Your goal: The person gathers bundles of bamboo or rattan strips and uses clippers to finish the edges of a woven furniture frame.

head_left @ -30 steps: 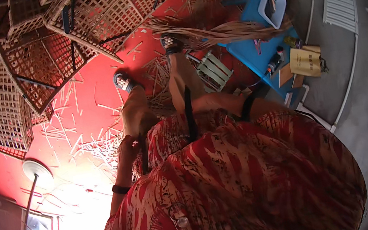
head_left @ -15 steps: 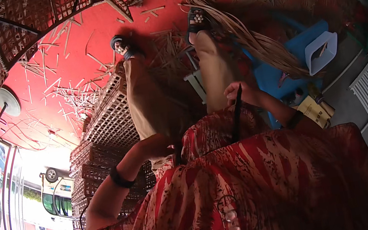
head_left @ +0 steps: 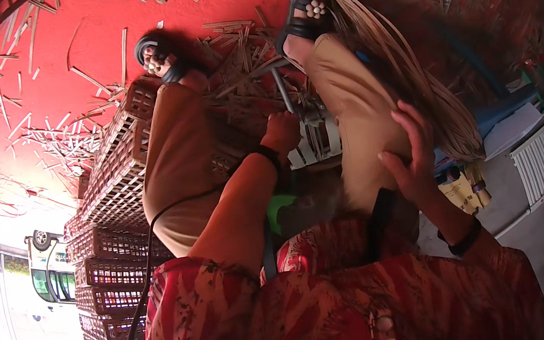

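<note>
Woven cane frame sat low between the knees, on the red floor. Left hand was curled shut on its edge; right hand lay spread on the tan trouser leg. Stacked crates crowded the left, loose cane strips the right, leaving little room.

The left hand sits down between the knees, on the woven piece lying there. The right hand rests on the right thigh. A bundle of long strips runs just right of that leg. Stacked woven crates stand left, cut pieces scattered on the floor behind them.
</note>
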The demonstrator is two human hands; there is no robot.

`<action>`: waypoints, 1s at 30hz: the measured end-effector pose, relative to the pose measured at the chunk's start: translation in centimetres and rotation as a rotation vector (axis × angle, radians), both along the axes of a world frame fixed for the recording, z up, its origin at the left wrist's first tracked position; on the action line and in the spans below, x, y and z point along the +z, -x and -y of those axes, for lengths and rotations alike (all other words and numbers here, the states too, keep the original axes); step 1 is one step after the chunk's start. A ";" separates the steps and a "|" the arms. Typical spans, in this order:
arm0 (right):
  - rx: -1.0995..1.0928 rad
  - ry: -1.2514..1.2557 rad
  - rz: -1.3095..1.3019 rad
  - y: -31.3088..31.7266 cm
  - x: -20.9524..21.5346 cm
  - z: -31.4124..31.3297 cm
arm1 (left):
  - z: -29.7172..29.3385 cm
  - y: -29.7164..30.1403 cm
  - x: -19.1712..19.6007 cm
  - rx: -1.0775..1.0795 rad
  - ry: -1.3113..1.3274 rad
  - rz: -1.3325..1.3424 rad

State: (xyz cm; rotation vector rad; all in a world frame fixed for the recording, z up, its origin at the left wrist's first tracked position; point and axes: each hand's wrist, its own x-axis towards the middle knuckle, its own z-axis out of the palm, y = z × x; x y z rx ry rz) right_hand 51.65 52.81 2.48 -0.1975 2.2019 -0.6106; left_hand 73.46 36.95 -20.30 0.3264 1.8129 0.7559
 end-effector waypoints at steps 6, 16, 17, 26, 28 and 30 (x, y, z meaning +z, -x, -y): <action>-0.089 0.038 0.063 0.1 -1.6 -0.6 | 0.1 -3.1 -3.8 0.153 -0.062 0.405; -0.101 0.067 -0.090 1.4 -2.8 0.1 | 7.4 -2.2 -5.2 -0.226 -0.189 0.564; -0.107 0.073 -0.115 1.4 -3.1 0.0 | 8.1 -1.7 -5.7 -0.224 -0.213 0.451; 0.039 0.111 -0.416 1.6 -6.1 0.7 | 9.6 24.8 -14.7 -0.626 -0.216 0.270; 0.029 0.150 -0.496 1.4 -7.2 1.2 | 9.5 27.9 -14.2 -0.597 -0.179 0.034; 0.053 0.194 -0.625 1.3 -8.6 2.1 | 11.0 30.0 -12.8 -0.428 -0.179 -0.175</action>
